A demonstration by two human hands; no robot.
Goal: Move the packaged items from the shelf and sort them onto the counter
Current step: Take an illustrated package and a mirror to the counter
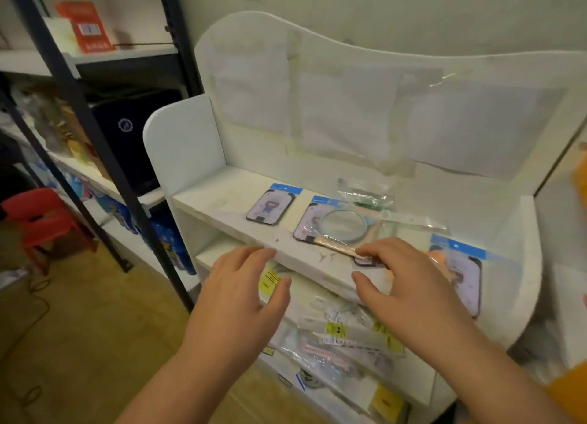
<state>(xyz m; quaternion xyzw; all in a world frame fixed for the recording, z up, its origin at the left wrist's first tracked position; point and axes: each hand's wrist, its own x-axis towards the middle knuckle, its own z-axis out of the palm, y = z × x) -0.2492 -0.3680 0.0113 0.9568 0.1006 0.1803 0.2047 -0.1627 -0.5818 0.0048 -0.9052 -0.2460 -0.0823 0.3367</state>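
A white shelf unit [203,201] carries packaged items on its top board. A phone-case pack [270,207] lies at the left; a second phone-case pack [309,221] lies under a clear bag with a round ring [342,225]. A third phone-case pack [467,271] lies at the right. My right hand [403,283] hovers over the board's front edge, its fingertips touching the ring bag's near end. My left hand [241,293] floats open in front of the shelf edge, holding nothing. Below, several clear bags with yellow labels [346,331] fill the lower shelf.
A small crumpled clear bag [365,194] lies at the back of the top board. To the left stands a dark metal rack [95,131] with a red box [85,26] and a black box [133,131]. A red plastic stool [44,220] stands on the wooden floor.
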